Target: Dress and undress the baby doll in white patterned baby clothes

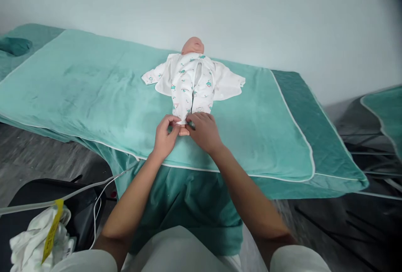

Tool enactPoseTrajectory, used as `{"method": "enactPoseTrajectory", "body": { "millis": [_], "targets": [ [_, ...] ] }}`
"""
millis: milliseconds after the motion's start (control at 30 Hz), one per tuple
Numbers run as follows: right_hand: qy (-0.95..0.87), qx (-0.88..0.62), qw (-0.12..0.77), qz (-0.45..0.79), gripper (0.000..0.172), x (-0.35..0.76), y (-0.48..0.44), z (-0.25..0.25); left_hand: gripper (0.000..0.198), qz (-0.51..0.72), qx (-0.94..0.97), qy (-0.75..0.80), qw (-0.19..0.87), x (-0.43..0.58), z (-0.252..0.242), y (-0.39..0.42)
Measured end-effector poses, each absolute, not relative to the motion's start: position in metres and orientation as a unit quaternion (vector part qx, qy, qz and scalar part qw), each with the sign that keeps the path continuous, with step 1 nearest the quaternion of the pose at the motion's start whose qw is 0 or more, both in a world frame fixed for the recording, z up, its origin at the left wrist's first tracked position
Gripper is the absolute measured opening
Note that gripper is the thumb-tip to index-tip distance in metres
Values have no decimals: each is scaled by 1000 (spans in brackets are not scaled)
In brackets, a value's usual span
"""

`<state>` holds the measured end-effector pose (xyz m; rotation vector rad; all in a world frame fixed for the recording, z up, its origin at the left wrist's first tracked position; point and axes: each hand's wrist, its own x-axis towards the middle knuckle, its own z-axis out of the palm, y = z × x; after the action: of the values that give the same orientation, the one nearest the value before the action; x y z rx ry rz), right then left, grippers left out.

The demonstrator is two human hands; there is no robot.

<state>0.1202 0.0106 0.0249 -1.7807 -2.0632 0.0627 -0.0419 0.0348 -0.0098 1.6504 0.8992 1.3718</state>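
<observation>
A baby doll [192, 45] lies on its back on a teal blanket [94, 91], head toward the wall. It wears a white printed sleepsuit [191, 83] with the sleeves spread out to both sides. My left hand [165, 136] and my right hand [204, 129] meet at the doll's left-side foot, at the bottom of the suit's leg. Both hands have their fingers curled and pinched on the cuff around the bare foot [184, 130].
The blanket covers a bed [292, 83] against a pale wall. A teal pillow [14, 45] lies at the far left. White crumpled cloth with a yellow tag [37, 238] sits at the lower left beside white cables [94, 188]. Another teal-covered bed [385, 112] stands at the right.
</observation>
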Motion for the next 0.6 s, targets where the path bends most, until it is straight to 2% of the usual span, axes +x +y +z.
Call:
{"method": "enactPoseTrajectory", "body": {
  "millis": [200, 400, 500, 600],
  "targets": [
    [-744, -591, 310, 29, 7, 115, -10, 23, 3, 549, 645, 372, 379, -63, -9, 26],
    [-746, -526, 405, 51, 10, 128, -46, 18, 7, 511, 692, 363, 359, -78, -18, 12],
    [-653, -587, 474, 71, 20, 149, -51, 0, 8, 517, 716, 365, 293, -74, -10, 8],
    [-582, -669, 456, 74, 31, 166, -42, -24, 16, 497, 772, 342, 200, -59, 4, 9]
  ]
}}
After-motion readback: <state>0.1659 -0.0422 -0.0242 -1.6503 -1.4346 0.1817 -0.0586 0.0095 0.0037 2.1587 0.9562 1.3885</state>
